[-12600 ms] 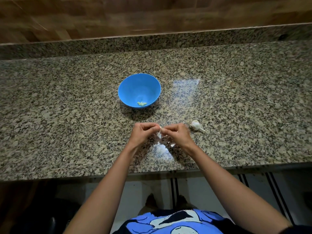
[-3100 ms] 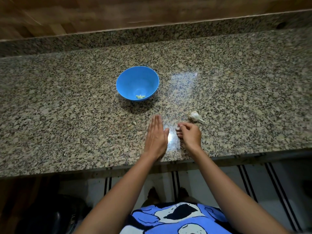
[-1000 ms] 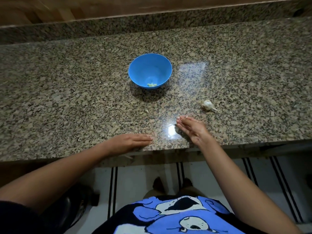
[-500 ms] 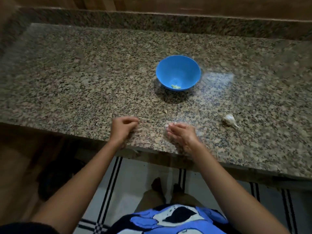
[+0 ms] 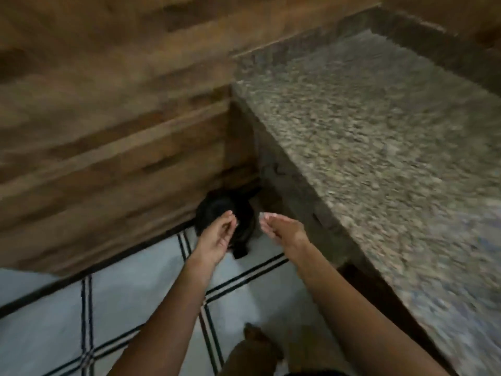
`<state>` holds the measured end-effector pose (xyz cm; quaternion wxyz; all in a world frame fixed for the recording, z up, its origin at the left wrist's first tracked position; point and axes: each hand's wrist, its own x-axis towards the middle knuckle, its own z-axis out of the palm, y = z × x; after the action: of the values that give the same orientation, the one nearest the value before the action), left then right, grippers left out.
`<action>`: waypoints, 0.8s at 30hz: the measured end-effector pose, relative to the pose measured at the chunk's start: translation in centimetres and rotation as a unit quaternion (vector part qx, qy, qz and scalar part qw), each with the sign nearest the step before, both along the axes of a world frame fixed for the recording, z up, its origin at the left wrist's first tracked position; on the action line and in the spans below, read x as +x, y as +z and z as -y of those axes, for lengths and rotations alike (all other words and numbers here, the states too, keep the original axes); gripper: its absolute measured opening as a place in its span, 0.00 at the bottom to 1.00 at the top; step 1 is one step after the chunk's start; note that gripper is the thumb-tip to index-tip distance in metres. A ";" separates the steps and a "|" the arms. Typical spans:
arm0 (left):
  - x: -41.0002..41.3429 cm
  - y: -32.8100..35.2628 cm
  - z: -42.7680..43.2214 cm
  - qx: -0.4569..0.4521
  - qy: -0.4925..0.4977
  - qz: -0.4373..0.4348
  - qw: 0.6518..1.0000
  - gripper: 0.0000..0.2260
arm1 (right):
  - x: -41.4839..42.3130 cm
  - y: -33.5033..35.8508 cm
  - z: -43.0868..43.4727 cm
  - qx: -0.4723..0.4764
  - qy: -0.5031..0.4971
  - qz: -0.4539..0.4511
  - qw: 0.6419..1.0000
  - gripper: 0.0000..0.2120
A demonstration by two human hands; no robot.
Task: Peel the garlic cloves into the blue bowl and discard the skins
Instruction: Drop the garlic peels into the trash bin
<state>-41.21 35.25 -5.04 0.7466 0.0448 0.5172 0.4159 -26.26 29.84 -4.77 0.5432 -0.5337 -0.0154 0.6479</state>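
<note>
1. Two hands have left the counter (image 5: 379, 131). Half a second ago they lay on its edge. Now the left hand (image 5: 217, 236) and the right hand (image 5: 282, 229) hang low, over a black bin (image 5: 217, 210) on the tiled floor (image 5: 135, 294).
2. The view has swung to the left, so the blue bowl and the garlic are out of the picture.
3. The left hand's thumb meets its bent fingers. The right hand's fingers are bent too. It is too blurry to tell if either holds skins.
</note>
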 end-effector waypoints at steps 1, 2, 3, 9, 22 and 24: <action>-1.0 -0.8 -1.0 0.001 0.009 -0.001 1.000 0.06 | -0.8 -0.4 -1.1 -0.008 0.008 0.004 1.000 0.08; -1.8 -1.5 -1.9 0.000 0.020 -0.001 1.000 0.09 | -1.6 -0.7 -2.1 -0.016 0.014 0.010 1.000 0.11; -2.5 -2.0 -2.7 -0.005 0.032 0.001 0.999 0.12 | -2.3 -0.8 -2.8 -0.025 0.022 0.024 0.999 0.14; -6.3 -4.6 -5.8 -0.026 0.087 0.008 0.996 0.12 | -4.7 -4.2 -6.4 -0.058 0.031 -0.026 0.998 0.08; -6.8 -9.0 -13.2 -0.098 0.110 0.027 0.989 0.05 | -6.1 -11.0 -14.6 -0.131 0.133 0.035 0.982 0.09; -6.4 -10.4 -13.7 -0.111 0.117 0.037 0.986 0.05 | -6.4 -11.9 -15.3 -0.142 0.160 0.048 0.976 0.12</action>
<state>-47.60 48.99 -15.41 0.7120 -0.1146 0.5335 0.4419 -32.61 45.18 -16.66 0.3502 -0.6266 -0.0345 0.6954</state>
